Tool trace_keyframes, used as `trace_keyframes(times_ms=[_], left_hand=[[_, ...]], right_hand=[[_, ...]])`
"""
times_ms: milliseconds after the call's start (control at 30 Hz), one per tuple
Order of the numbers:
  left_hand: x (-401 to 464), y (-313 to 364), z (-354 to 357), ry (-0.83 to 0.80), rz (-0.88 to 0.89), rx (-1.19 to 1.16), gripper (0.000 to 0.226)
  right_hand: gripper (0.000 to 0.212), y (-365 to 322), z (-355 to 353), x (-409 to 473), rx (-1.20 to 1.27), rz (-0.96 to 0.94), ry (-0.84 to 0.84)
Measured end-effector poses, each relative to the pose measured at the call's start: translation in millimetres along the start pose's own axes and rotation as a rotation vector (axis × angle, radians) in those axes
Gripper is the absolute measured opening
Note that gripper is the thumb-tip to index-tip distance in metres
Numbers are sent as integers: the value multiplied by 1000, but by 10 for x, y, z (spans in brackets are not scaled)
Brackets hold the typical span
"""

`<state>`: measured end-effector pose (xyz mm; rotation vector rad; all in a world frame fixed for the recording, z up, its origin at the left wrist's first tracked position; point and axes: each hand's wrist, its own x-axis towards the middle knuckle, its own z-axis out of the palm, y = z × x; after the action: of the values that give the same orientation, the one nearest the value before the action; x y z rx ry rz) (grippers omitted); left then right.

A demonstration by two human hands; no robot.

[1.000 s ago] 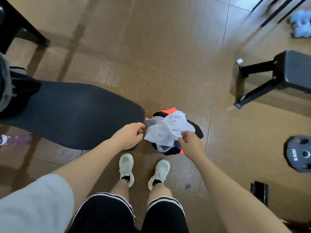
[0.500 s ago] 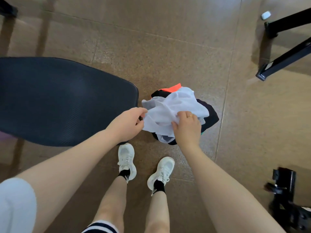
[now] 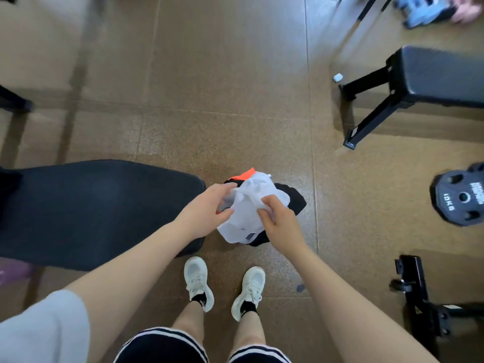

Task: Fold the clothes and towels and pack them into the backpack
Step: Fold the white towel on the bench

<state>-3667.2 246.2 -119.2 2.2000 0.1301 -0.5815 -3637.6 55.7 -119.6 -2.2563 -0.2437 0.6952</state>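
Note:
A crumpled white garment (image 3: 251,205) hangs bunched between both my hands, above the brown floor in front of my feet. My left hand (image 3: 207,208) grips its left side, thumb and fingers curled into the cloth. My right hand (image 3: 277,221) pinches a fold on its right side. Under and behind the white cloth lies a black item with orange trim (image 3: 293,199); I cannot tell whether it is the backpack or more clothing. Most of it is hidden by the white garment.
A dark padded bench (image 3: 91,205) runs along the left, its end touching my left wrist area. A second black bench (image 3: 432,74) stands at upper right. A 10 kg weight plate (image 3: 461,197) and black equipment (image 3: 419,297) lie to the right. My white shoes (image 3: 222,284) stand below the cloth.
The view has pulled back and up. My left hand moved from the cloth's edge to a fuller grip on it, and my right hand shifted to pinching a fold.

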Motion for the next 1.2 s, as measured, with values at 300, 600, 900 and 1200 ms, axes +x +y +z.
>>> trace_keyframes(times_ms=[300, 600, 900, 1200], left_hand=[[-562, 461, -327, 10, 392, -12, 8], [-1455, 422, -245, 214, 235, -44, 13], [-2526, 37, -146, 597, 61, 430, 24], [-3158, -657, -451, 763, 91, 544, 10]], right_hand=[[25, -674, -369, -634, 133, -178, 10], [8, -541, -64, -919, -198, -300, 299], [14, -459, 336, -1275, -512, -388, 226], [25, -807, 744, -1107, -212, -131, -15]])
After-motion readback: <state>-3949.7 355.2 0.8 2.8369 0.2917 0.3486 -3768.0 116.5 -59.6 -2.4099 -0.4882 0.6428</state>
